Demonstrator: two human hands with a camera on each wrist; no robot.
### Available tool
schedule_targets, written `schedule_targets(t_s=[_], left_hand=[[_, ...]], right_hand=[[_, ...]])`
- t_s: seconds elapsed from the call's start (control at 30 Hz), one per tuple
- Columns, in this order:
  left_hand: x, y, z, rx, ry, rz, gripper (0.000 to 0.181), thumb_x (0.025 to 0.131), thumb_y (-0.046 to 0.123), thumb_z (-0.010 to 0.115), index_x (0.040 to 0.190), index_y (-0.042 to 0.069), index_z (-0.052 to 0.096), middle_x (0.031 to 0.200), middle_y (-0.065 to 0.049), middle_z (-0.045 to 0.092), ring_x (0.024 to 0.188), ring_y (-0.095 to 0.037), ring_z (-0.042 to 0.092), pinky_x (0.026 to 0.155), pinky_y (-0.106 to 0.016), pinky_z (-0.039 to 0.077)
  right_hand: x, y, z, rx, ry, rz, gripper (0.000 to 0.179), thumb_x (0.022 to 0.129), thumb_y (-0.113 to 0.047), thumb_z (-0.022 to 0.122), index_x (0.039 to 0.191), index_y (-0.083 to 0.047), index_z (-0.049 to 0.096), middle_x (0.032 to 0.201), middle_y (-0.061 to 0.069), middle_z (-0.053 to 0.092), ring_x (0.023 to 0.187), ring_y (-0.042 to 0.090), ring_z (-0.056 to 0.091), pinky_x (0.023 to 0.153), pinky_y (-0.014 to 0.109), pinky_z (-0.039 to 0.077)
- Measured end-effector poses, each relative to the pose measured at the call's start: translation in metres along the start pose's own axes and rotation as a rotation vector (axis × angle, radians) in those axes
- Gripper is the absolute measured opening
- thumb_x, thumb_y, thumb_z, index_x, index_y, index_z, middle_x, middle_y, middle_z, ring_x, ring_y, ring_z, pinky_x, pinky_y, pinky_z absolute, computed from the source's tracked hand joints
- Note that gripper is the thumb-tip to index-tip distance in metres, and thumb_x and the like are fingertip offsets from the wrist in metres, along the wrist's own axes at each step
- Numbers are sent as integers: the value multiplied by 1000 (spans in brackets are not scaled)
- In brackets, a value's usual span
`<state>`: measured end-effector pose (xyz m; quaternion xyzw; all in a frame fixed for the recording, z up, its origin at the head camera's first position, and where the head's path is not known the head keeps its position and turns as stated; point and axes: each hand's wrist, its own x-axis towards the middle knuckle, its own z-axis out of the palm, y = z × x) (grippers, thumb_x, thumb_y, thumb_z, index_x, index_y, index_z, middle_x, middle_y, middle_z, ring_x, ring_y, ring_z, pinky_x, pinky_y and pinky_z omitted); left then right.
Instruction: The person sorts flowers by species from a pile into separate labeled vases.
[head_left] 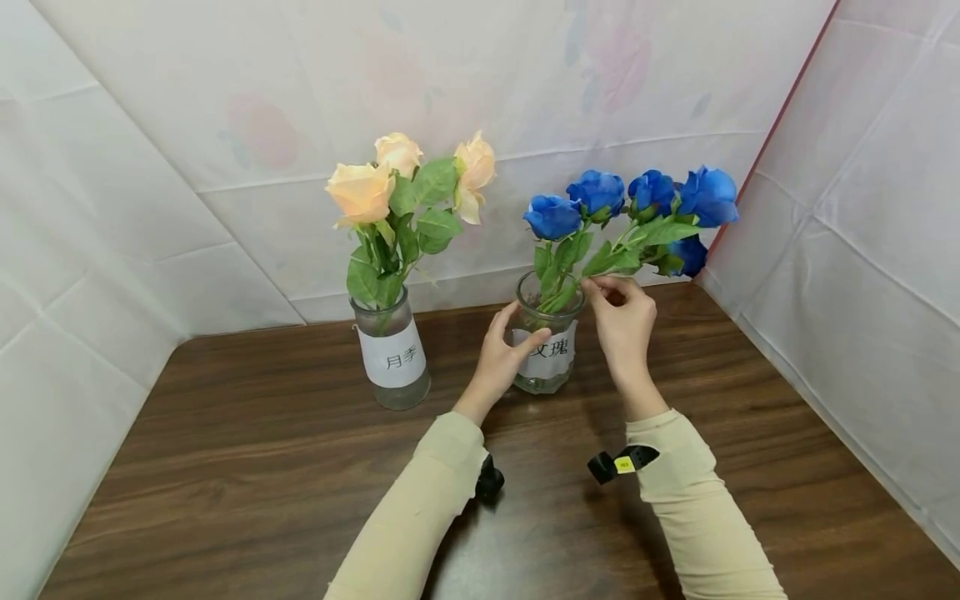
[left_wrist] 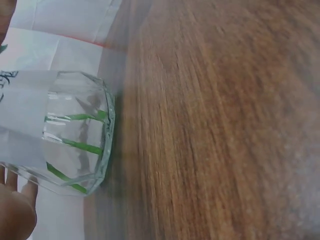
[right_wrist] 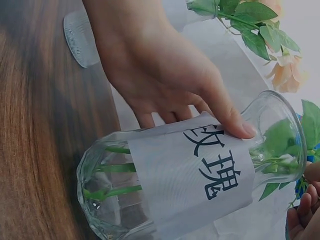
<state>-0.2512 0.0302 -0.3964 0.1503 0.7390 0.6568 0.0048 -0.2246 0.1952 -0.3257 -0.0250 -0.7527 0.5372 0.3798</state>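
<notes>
A clear glass vase with a white paper label stands on the table, green stems visible inside it. My left hand holds the vase from its left side, thumb on the label and fingers behind. At the rim's right side, my right hand pinches the stem of a blue rose. Several blue roses rise above the vase; those on the right lean outward over my right hand. In the right wrist view, three cut stems reach down inside the glass. My right fingertips partly hide the pinched stem.
Left of my hands stands a second labelled glass vase with peach roses. The brown wooden table meets white cloth walls at the back and sides, close behind both vases.
</notes>
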Motion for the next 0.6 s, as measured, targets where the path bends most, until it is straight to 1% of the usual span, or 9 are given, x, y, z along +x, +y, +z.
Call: schedule_targets(t_s=[0.1,0.2,0.3,0.47,0.53,0.57,0.6], left_hand=[[-1,3,-1,33,15,10,79,91,43,72,154,13,35,153,-3,37,142,-19,31,115,-40,28],[-4,5,-2,52,35,23,77,92,42,70,154,14,34,153,-3,36,142,-19,32,114,-40,30],[-6,7,-3,47,65,37,73,93,40,70,153,16,37,151,-2,38,140,-19,35,113,-40,31],[-11,10,-9,23,117,64,66,94,39,69,150,17,43,146,-2,43,134,-21,40,107,-45,37],[-14,12,-13,25,127,73,64,94,40,69,149,18,45,145,-2,44,133,-23,41,105,-46,38],[-16,13,-14,33,127,78,63,94,41,68,149,19,46,145,-2,45,133,-23,41,105,-47,38],[-18,15,-16,41,125,84,62,94,41,68,148,19,46,144,-1,45,133,-22,41,105,-48,39]], right_hand=[[-1,1,1,13,-3,4,23,88,-22,78,89,1,75,76,2,61,62,11,51,54,22,38],[-2,4,2,33,-14,8,24,88,-22,78,90,1,75,76,0,60,62,10,50,54,22,38],[-3,5,0,62,-19,15,22,88,-20,78,93,1,75,78,1,61,62,10,51,54,21,38],[-7,5,-6,104,-17,15,20,88,-17,78,96,1,76,80,-2,66,65,10,55,55,22,40],[-8,4,-9,93,-14,7,22,88,-20,78,97,-1,76,81,-5,67,67,10,57,57,21,42],[-9,5,-11,87,-13,-1,22,88,-21,78,97,-1,76,81,-4,68,68,10,58,57,21,42],[-10,-1,-14,80,-17,-8,21,89,-19,77,98,1,76,82,-1,69,68,10,58,58,21,43]])
